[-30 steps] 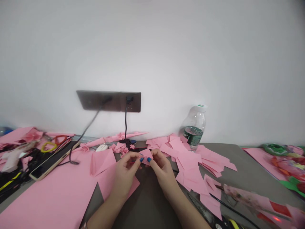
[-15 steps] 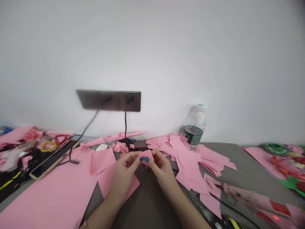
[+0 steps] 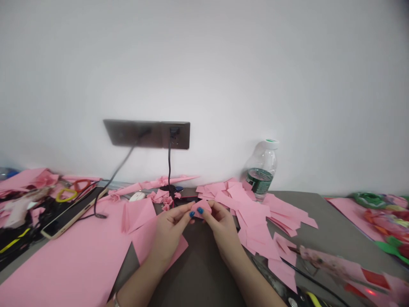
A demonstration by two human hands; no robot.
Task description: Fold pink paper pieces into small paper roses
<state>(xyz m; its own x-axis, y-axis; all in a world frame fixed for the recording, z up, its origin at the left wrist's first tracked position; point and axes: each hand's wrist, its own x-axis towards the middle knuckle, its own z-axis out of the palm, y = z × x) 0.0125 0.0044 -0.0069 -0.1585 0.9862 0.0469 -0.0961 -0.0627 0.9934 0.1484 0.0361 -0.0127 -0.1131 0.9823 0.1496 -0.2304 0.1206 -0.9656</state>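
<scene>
Folded pink paper sits at lower centre of the frame, shifted slightly rightward since a moment ago. The left hand and right hand pinch it narrowly between their fingers, just above the dark tabletop.

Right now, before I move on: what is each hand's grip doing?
Left hand: closed, pinching a folded pink paper piece.
Right hand: closed, pinching the same piece.
</scene>
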